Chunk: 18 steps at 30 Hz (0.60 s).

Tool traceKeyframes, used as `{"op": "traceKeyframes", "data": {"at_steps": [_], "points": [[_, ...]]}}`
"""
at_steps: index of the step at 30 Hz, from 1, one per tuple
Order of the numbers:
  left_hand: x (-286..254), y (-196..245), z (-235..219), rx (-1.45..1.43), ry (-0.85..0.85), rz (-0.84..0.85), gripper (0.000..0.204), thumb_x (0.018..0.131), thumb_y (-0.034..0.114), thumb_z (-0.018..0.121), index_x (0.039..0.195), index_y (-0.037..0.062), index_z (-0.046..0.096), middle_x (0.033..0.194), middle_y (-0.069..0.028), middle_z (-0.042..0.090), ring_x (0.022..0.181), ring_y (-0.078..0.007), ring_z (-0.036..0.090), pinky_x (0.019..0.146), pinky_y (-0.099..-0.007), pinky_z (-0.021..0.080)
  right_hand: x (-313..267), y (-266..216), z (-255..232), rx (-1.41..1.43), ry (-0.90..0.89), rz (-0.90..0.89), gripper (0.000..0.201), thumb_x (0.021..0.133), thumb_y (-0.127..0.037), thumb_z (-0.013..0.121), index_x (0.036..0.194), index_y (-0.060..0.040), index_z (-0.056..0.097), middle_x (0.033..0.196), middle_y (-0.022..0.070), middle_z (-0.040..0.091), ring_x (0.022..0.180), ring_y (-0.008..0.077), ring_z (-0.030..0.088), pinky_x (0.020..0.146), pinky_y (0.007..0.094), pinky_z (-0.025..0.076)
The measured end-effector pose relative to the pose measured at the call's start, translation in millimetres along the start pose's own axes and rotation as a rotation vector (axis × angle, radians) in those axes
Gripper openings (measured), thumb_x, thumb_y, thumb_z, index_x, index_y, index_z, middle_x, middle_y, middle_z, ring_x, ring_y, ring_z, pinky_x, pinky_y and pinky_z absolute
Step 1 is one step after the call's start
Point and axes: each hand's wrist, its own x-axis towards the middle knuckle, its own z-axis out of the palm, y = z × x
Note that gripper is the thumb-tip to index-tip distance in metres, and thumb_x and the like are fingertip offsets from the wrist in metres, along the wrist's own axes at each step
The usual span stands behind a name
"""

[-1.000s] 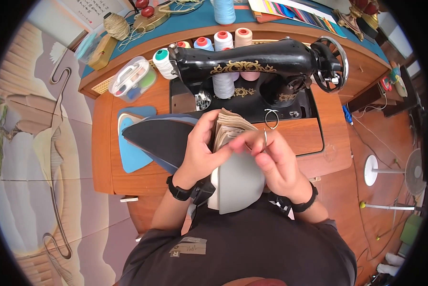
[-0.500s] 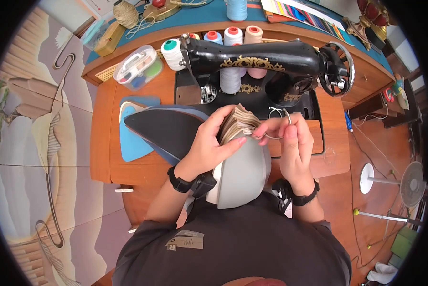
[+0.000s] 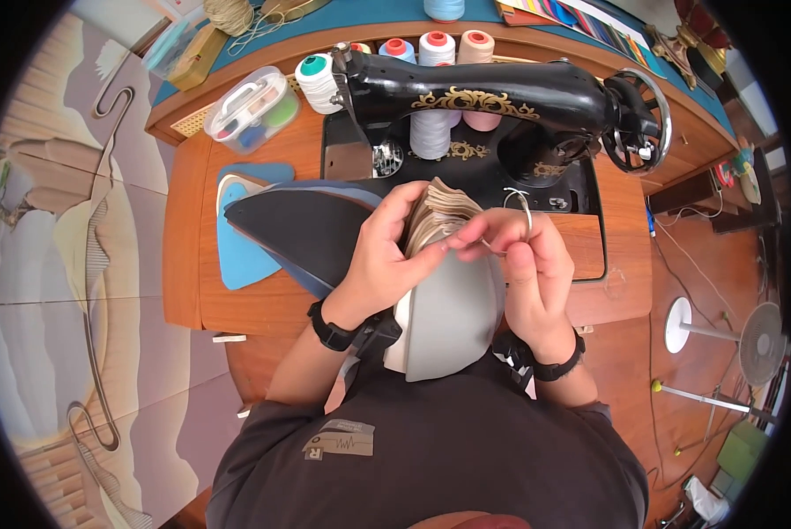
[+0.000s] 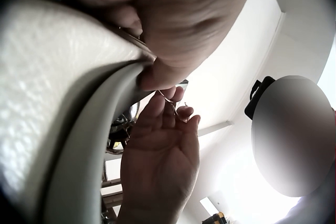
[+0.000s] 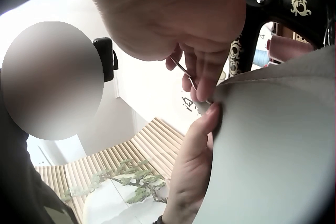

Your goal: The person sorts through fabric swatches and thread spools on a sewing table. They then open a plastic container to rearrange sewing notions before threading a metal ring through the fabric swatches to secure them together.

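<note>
A stack of layered pieces, beige at its gathered edge and grey on its broad face, stands before the person's chest. My left hand grips its gathered edge, thumb on the near side and fingers behind. Beside it my right hand pinches thin metal scissors, a loop showing above the fingers; their tips are hidden near the left thumb. In the right wrist view the scissors lie along the right fingers. Dark and blue pieces fan out to the left of the left hand.
A black sewing machine stands behind the hands, with several thread spools around it. To the left are a clear plastic box and blue flat pieces on the wooden table. A fan stands at the right.
Compared with half a second ago, the right hand and scissors have come closer to the left thumb and the gathered edge. The left hand keeps its grip; the head view has shifted slightly.
</note>
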Motion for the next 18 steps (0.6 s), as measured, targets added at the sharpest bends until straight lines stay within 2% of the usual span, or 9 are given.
{"op": "traceKeyframes", "data": {"at_steps": [2,5,8,9,12,13,16,18], "points": [[-0.9,-6.7,-2.2,0.040,-0.014,0.007,0.065,0.088,-0.005,0.069,0.146,-0.0077,0.039,0.137,-0.0178,0.059,0.125,-0.0217,0.059,0.108,-0.0358,0.047,-2.8,3.4,-1.7,0.127,-0.005,0.026,0.028,0.112,-0.021,0.040,0.099,0.0002,0.053,0.109,0.0169,0.066,0.089,0.0177,0.064,0.079,0.0289,0.053],[-0.7,-10.2,4.6,0.022,0.055,0.059,0.060,0.081,-0.002,0.074,0.137,-0.0019,0.053,0.124,-0.0114,0.067,0.114,-0.0165,0.064,0.098,-0.0316,0.052,-0.8,0.9,-4.2,0.166,-0.037,0.107,0.029,0.113,-0.022,0.040,0.097,-0.0011,0.054,0.098,0.0126,0.067,0.078,0.0133,0.061,0.068,0.0252,0.051],[1.7,-2.9,8.4,0.065,-0.016,0.078,0.059,0.080,-0.002,0.074,0.135,-0.0005,0.055,0.125,-0.0111,0.067,0.113,-0.0196,0.066,0.098,-0.0334,0.052,3.0,-0.6,-18.3,0.065,-0.047,0.304,0.030,0.113,-0.023,0.041,0.095,-0.0029,0.054,0.083,0.0065,0.063,0.066,0.0081,0.054,0.057,0.0220,0.043],[1.9,-3.3,8.5,0.122,-0.029,0.096,0.059,0.078,-0.003,0.074,0.134,0.0000,0.056,0.128,-0.0119,0.066,0.115,-0.0236,0.066,0.100,-0.0352,0.052,4.3,2.8,-11.5,0.014,0.035,0.259,0.032,0.113,-0.026,0.042,0.092,-0.0049,0.053,0.070,-0.0003,0.053,0.056,0.0043,0.042,0.050,0.0213,0.033],[3.7,0.6,4.6,0.229,-0.136,0.172,0.062,0.078,-0.004,0.071,0.137,-0.0016,0.053,0.137,-0.0151,0.060,0.126,-0.0246,0.060,0.109,-0.0371,0.046,4.0,0.4,-20.2,0.304,0.032,0.465,0.034,0.113,-0.028,0.042,0.089,-0.0052,0.051,0.068,-0.0018,0.047,0.055,0.0038,0.038,0.048,0.0217,0.029],[4.6,2.6,4.7,0.264,-0.139,0.189,0.062,0.077,-0.003,0.071,0.137,-0.0012,0.054,0.137,-0.0154,0.060,0.125,-0.0257,0.060,0.108,-0.0375,0.046,4.3,-3.9,-20.2,0.371,0.052,0.511,0.035,0.113,-0.029,0.042,0.088,-0.0054,0.049,0.066,-0.0028,0.043,0.054,0.0033,0.034,0.047,0.0217,0.026],[7.8,5.5,5.2,0.335,-0.153,0.222,0.062,0.075,0.001,0.072,0.135,-0.0003,0.056,0.136,-0.0161,0.061,0.123,-0.0284,0.061,0.106,-0.0385,0.047,4.5,-12.4,-23.7,0.259,0.050,0.494,0.035,0.113,-0.029,0.042,0.089,-0.0054,0.049,0.066,-0.0023,0.044,0.054,0.0034,0.035,0.047,0.0216,0.026],[7.1,3.6,6.1,0.335,-0.165,0.206,0.061,0.075,0.003,0.072,0.134,-0.0003,0.056,0.135,-0.0162,0.061,0.122,-0.0295,0.061,0.105,-0.0391,0.048,5.9,-18.4,-26.3,0.120,0.021,0.478,0.033,0.113,-0.025,0.043,0.087,-0.0049,0.050,0.068,-0.0015,0.047,0.055,0.0038,0.038,0.048,0.0221,0.030]]}}
